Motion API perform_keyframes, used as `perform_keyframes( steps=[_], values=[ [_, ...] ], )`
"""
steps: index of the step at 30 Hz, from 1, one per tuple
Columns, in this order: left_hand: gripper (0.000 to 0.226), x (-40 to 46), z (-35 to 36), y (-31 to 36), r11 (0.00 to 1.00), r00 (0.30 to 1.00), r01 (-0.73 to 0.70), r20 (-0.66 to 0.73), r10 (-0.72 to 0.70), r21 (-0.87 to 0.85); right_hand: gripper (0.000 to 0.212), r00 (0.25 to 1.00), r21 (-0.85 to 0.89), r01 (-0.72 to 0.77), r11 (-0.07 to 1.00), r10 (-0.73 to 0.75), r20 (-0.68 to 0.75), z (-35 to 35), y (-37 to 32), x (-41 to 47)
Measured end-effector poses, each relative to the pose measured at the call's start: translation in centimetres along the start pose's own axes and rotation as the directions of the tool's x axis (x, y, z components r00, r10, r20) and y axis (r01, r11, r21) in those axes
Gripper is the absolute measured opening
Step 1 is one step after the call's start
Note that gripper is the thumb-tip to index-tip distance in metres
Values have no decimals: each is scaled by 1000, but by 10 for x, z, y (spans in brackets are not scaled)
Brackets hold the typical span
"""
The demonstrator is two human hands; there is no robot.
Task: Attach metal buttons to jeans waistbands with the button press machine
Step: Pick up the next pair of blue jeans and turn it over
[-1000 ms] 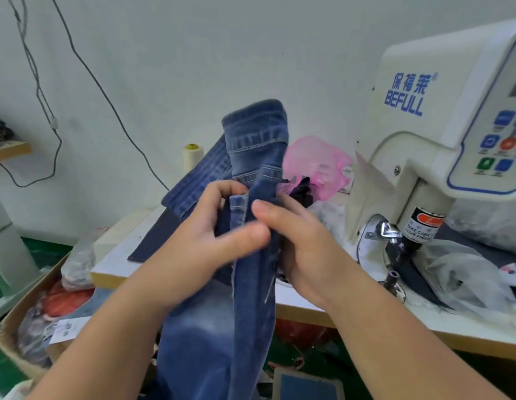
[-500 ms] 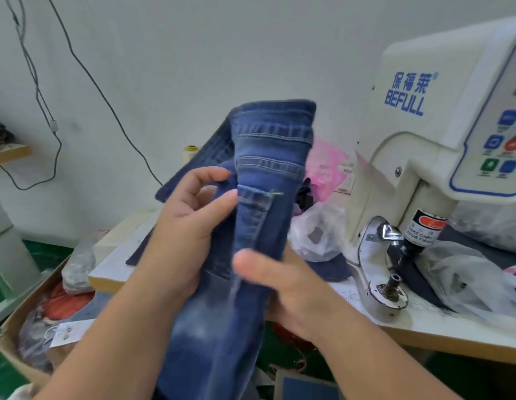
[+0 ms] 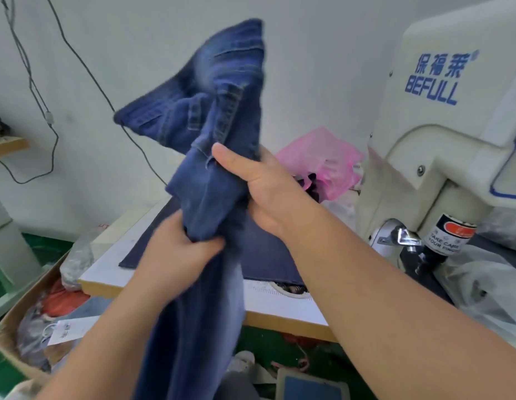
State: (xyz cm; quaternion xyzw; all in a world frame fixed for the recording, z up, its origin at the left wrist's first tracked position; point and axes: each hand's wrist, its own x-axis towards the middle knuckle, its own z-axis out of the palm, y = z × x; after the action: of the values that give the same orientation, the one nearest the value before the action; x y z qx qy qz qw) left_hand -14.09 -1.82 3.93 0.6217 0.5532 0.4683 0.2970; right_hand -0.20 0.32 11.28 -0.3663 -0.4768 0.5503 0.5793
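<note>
A pair of blue jeans (image 3: pixel 219 105) is held up in front of me, waistband flared and blurred at the top, legs hanging down past the table edge. My right hand (image 3: pixel 259 186) grips the bunched denim just below the waistband, thumb across the front. Lower down, my left hand (image 3: pixel 178 255) clutches the gathered fabric. The white button press machine (image 3: pixel 441 134) stands at the right, its press head (image 3: pixel 409 243) about an arm's width right of the jeans. No metal button is visible.
A white table (image 3: pixel 279 307) carries a dark denim sheet (image 3: pixel 262 255), a pink plastic bag (image 3: pixel 326 160) and clear plastic bags (image 3: pixel 481 284). A cardboard box (image 3: pixel 29 327) of bagged goods sits on the green floor at the left. Cables hang on the wall.
The jeans have been lifted higher and swung, the waistband now flaring up and left. My right hand moved up to grip near the waistband; my left hand slid down to the bunched fabric.
</note>
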Motion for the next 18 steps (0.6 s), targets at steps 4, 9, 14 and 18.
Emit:
perform_keyframes(
  steps=[4,9,14,18],
  values=[
    [22,69,-27,24,987,958,-156,-239,157,26,91,996,-550,-68,832,26,-83,-22,22,-9],
    [10,147,-11,30,903,973,-210,-8,230,376,52,995,-588,-100,803,88,-49,-46,69,-56],
    [66,138,40,-33,722,849,-145,459,-260,677,23,997,-631,-79,772,74,-34,-74,70,-114],
    [98,118,54,-48,799,884,-32,391,-258,600,22,991,-601,-130,789,106,-75,-106,56,-163]
  ],
)
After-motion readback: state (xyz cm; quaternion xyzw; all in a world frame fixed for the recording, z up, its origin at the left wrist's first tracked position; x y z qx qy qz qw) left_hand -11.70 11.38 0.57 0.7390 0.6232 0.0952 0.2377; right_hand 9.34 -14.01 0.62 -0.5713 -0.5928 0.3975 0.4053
